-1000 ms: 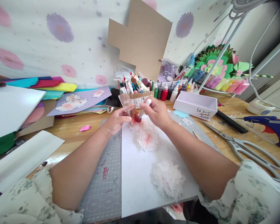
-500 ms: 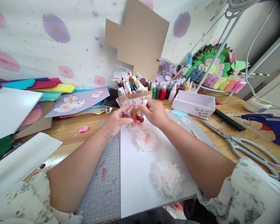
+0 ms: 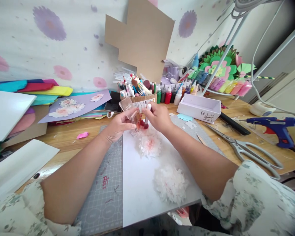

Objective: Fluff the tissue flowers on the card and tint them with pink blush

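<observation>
My left hand (image 3: 121, 125) is closed around a clear blush compact (image 3: 135, 120) with its transparent lid tipped open. In my right hand (image 3: 159, 118) is a makeup brush (image 3: 147, 122) with a white handle, its dark red bristles pointing down beside the compact. Below the brush tip lies a white paper flower (image 3: 149, 145) with a pink-tinted centre; part of the flowers under my hands is hidden. Nearer me sits another white paper flower (image 3: 171, 184), faintly pink inside. Both rest on a white sheet (image 3: 137, 193) over a grey cutting mat (image 3: 100, 196).
At the right lie large scissors (image 3: 243, 147) and a blue glue gun (image 3: 276, 126). Behind my hands stand a box of pens and brushes (image 3: 137, 95), paint bottles (image 3: 168, 95) and a white open box (image 3: 199, 108). Coloured paper (image 3: 46, 90) is stacked at the left.
The whole view has shifted slightly, so things appear a little further left. Both hands keep their grips, and the brush stays close beside the compact.
</observation>
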Tool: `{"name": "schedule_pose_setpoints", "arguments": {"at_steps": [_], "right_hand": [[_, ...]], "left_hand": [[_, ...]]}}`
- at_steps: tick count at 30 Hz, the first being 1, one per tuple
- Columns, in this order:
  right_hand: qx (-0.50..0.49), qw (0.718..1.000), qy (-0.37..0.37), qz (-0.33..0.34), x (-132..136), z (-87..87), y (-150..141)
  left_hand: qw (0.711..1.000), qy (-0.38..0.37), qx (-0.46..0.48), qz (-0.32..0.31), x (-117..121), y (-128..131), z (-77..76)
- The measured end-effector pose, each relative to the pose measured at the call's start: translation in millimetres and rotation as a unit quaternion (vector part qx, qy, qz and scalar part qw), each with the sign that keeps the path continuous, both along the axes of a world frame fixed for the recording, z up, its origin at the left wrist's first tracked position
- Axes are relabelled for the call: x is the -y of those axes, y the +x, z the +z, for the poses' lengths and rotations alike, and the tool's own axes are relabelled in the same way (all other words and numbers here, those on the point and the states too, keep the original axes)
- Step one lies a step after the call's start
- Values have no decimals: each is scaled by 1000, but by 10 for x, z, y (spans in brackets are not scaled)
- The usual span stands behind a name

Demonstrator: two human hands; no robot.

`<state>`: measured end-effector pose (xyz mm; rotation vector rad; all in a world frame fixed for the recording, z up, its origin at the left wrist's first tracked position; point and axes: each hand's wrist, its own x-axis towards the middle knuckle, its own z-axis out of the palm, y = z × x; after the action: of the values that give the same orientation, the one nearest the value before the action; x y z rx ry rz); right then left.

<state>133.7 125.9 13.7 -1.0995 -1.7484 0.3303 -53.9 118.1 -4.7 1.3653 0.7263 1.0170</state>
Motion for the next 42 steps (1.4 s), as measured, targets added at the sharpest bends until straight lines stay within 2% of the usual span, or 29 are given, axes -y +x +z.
{"name": "schedule_pose_setpoints", "arguments": {"at_steps": [3,6,8,11,14,18,21,25,27,30,33,37,39,42], "right_hand": [[-18,999,7,-28,-8,12,4],[20,1000,-4,11,-10,26,7],[35,999,-7,13,-7,33,11],[-8,999,32,-8,-2,42,20],[11,1000,14,6,1,42,25],[-42,998,35,8,10,26,19],[-6,1000,10,25,17,14,15],[-49,998,26,15,15,15,14],[-11,1000,-1,27,8,19,13],[-6,1000,-6,3,-13,20,18],[12,999,-27,30,-51,2,33],[68,990,-87,90,-103,-35,55],[78,991,-82,78,-110,-40,61],[91,991,-77,59,-91,-30,48]], "left_hand": [[1000,1,4,7,-4,7,-4],[1000,3,3,-9,1,16,-10],[1000,1,5,-16,7,26,-15],[1000,3,15,-13,15,42,-22],[1000,3,12,-18,16,53,-27],[1000,13,19,-21,16,58,-22],[999,13,16,-32,20,55,-17],[1000,6,22,-18,15,47,-35],[1000,6,16,-17,9,42,-49],[1000,9,17,-10,-1,31,-48],[999,17,24,35,-24,3,-19],[985,-12,72,154,-85,-76,-23],[977,-42,83,192,-114,-114,-66],[972,-64,84,210,-136,-135,-144]]}}
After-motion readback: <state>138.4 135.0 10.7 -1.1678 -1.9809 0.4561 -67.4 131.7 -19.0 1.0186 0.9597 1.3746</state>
